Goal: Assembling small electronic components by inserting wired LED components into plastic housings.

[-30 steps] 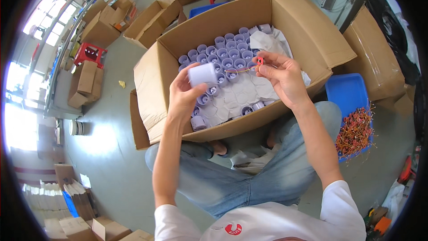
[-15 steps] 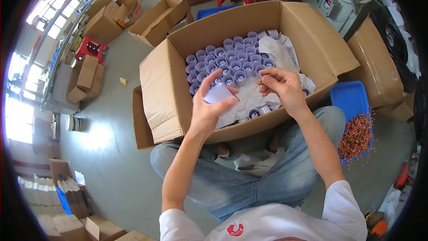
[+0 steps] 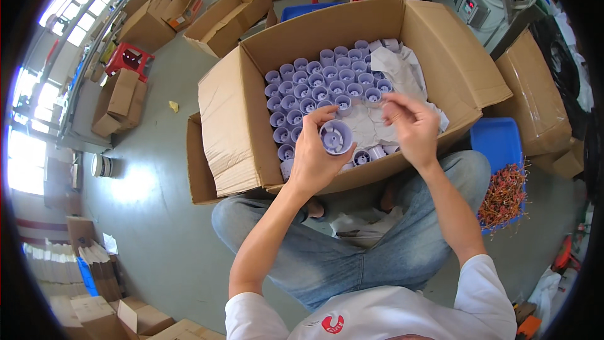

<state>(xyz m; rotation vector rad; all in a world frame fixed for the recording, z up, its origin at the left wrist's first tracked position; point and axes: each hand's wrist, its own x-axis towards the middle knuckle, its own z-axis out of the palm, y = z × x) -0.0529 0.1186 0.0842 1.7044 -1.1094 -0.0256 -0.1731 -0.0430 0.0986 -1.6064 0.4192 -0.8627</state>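
My left hand [image 3: 312, 157] is wrapped round a lavender plastic cup [image 3: 336, 137] and holds it above the near side of a big cardboard box. The cup's open mouth faces up, showing slots and a small hub at its bottom. To the right, my right hand [image 3: 412, 127] hovers over the box with thumb and fingers pinched together, slightly smeared by motion. Whether a thin wire is between those fingertips cannot be made out. Rows of similar lavender cups [image 3: 346, 75] stand upright in the box, beside crumpled white paper [image 3: 402, 69].
The open cardboard box [image 3: 229, 126] stands before my knees. By my right knee, a blue tray [image 3: 497, 135] holds a heap of reddish thin wire parts [image 3: 503, 195]. Another carton [image 3: 535, 94] is at the right. Red stools [image 3: 129, 60] and more cartons lie farther off.
My left hand has turned the cup from its side to mouth up and moved it slightly right. My right hand has moved slightly right; the thin wire it held no longer shows.
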